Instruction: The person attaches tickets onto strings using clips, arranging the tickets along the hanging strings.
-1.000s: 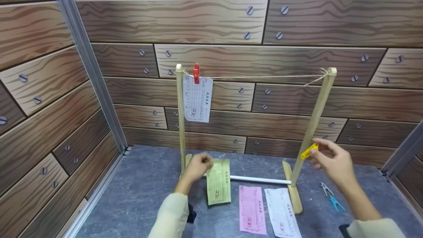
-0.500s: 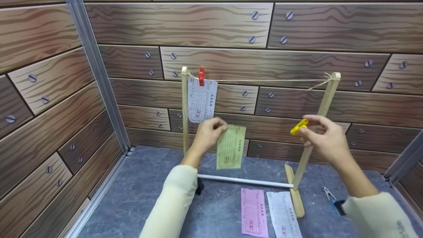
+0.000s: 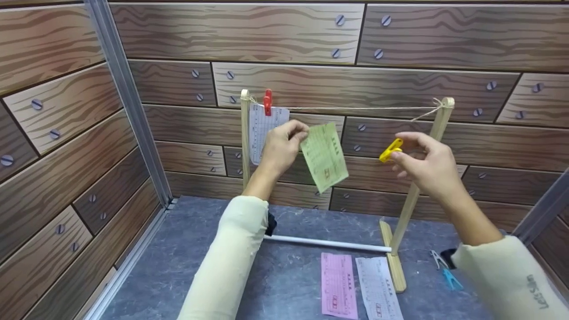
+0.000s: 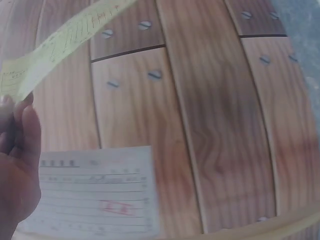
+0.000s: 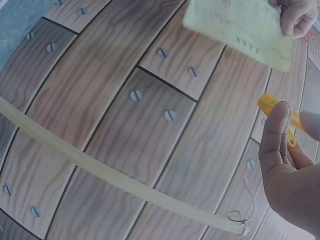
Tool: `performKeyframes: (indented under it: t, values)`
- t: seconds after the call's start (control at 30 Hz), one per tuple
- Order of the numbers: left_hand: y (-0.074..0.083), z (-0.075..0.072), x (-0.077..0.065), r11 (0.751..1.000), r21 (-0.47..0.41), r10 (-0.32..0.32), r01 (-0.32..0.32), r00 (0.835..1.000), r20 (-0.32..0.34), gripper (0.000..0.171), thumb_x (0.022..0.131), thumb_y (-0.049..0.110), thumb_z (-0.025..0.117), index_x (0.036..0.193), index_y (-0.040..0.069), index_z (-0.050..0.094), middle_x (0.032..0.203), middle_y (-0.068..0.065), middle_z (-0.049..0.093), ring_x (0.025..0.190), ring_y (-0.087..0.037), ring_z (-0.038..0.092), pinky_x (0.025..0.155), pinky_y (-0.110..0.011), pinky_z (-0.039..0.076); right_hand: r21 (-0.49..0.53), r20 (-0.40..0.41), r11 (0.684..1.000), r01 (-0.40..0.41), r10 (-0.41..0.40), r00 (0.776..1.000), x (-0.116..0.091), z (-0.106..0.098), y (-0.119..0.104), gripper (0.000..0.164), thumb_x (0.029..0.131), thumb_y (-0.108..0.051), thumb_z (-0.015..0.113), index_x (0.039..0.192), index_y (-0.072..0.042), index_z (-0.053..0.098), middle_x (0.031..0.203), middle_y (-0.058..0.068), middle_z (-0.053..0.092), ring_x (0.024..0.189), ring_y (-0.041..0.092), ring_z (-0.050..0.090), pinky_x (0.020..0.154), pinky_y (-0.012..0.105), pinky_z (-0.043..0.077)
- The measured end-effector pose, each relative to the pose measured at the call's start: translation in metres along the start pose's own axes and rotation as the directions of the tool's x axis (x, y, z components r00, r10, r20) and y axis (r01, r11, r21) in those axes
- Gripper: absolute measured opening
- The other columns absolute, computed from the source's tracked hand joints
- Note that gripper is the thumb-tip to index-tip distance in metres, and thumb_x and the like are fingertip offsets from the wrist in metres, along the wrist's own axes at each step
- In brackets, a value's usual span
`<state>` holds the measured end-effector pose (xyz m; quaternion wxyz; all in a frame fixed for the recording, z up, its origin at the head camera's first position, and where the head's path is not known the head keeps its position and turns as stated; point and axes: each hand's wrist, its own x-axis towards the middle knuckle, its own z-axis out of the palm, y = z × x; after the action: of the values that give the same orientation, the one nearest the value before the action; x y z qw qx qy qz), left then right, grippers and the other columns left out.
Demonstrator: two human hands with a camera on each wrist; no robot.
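My left hand (image 3: pixel 282 144) pinches a green paper slip (image 3: pixel 326 158) by its upper left corner, just below the string (image 3: pixel 360 108). The slip hangs tilted in the air; in the left wrist view the same slip (image 4: pixel 70 37) appears edge-on and bent. Between thumb and fingers my right hand (image 3: pixel 429 166) holds a yellow clothespin (image 3: pixel 391 150), to the right of the slip and apart from it. A red clothespin (image 3: pixel 267 103) fastens a white slip (image 3: pixel 262 133) to the string's left end, and my left hand partly covers that slip in the head view.
The string runs between two wooden posts (image 3: pixel 438 129), joined low down by a white rod (image 3: pixel 329 243). A pink slip (image 3: pixel 338 286) and a white slip (image 3: pixel 378 289) lie on the grey table (image 3: pixel 146 275). Grey (image 3: pixel 439 259) and blue (image 3: pixel 452 280) clothespins lie at the right.
My left hand has lifted the green slip from the table up towards the string, and the slip now tilts. My right hand has risen and moved left with the yellow clothespin.
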<state>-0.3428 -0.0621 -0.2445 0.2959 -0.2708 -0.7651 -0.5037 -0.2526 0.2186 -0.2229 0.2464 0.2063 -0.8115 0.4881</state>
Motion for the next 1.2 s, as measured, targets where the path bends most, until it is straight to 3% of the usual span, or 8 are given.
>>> performKeyframes:
  t: [0.2,0.3,0.47,0.63,0.83,1.1,1.2]
  values:
    - [0.014,-0.009,0.017,0.999,0.042,0.016,-0.016,1.000,-0.017,0.009,0.088,0.005,0.064,0.096,0.005,0.068,0.089,-0.003,0.068,0.075,-0.009,0.058,0.067,-0.021,0.047,-0.011,0.012,1.000,0.016,-0.015,1.000,0.010,0.002,-0.012,0.038,0.088,-0.006,0.065,0.122,0.007,0.054,0.098,0.015,0.059,0.061,0.013,0.064,0.054,0.026,0.053]
    - [0.020,-0.009,0.026,0.997,0.069,-0.018,0.020,0.999,-0.029,0.022,0.087,0.008,0.066,0.109,0.009,0.066,0.086,-0.003,0.069,0.070,-0.010,0.060,0.064,-0.022,0.047,-0.014,0.016,1.000,0.020,-0.020,1.000,0.014,0.003,-0.015,0.038,0.088,-0.005,0.065,0.122,0.006,0.054,0.097,0.014,0.060,0.061,0.013,0.064,0.054,0.026,0.053]
    - [0.028,-0.009,0.040,0.976,0.171,-0.136,0.136,0.991,-0.010,0.044,0.085,0.012,0.070,0.128,0.015,0.058,0.079,-0.001,0.067,0.063,-0.013,0.058,0.058,-0.025,0.045,-0.026,0.023,1.000,0.014,-0.013,1.000,0.018,0.005,-0.019,0.038,0.088,-0.008,0.066,0.122,0.005,0.055,0.096,0.013,0.061,0.063,0.016,0.065,0.055,0.025,0.053]
    - [0.029,-0.011,0.046,0.941,0.254,-0.238,0.225,0.971,0.024,0.031,0.085,0.017,0.070,0.115,0.013,0.065,0.085,0.001,0.067,0.069,-0.012,0.059,0.061,-0.025,0.046,-0.021,0.027,1.000,0.016,-0.015,1.000,0.023,0.007,-0.025,0.037,0.088,-0.007,0.066,0.121,0.006,0.055,0.093,0.012,0.062,0.062,0.017,0.064,0.054,0.026,0.053]
    - [0.027,-0.012,0.045,0.920,0.319,-0.245,0.229,0.969,0.012,0.008,0.085,0.019,0.070,0.093,0.015,0.069,0.086,0.005,0.066,0.076,-0.011,0.058,0.068,-0.027,0.044,0.003,0.038,0.999,0.052,-0.052,0.998,0.029,0.011,-0.033,0.036,0.088,-0.005,0.065,0.121,0.007,0.054,0.095,0.015,0.062,0.062,0.018,0.065,0.054,0.027,0.053]
    - [0.027,-0.015,0.045,0.927,0.302,-0.236,0.221,0.972,0.011,0.005,0.085,0.017,0.070,0.088,0.014,0.070,0.082,0.006,0.066,0.073,-0.011,0.057,0.067,-0.027,0.043,0.022,0.032,0.998,0.054,-0.054,0.998,0.049,0.025,-0.052,0.036,0.085,0.000,0.067,0.120,0.005,0.056,0.102,0.018,0.062,0.061,0.018,0.064,0.054,0.027,0.053]
    - [0.028,-0.016,0.044,0.938,0.232,-0.272,0.257,0.962,0.032,0.004,0.086,0.017,0.069,0.089,0.013,0.070,0.082,0.004,0.066,0.062,-0.011,0.060,0.059,-0.025,0.047,-0.004,0.039,0.999,0.041,-0.041,0.998,0.060,0.033,-0.062,0.036,0.084,0.001,0.067,0.119,0.004,0.057,0.102,0.017,0.062,0.061,0.017,0.064,0.055,0.027,0.053]
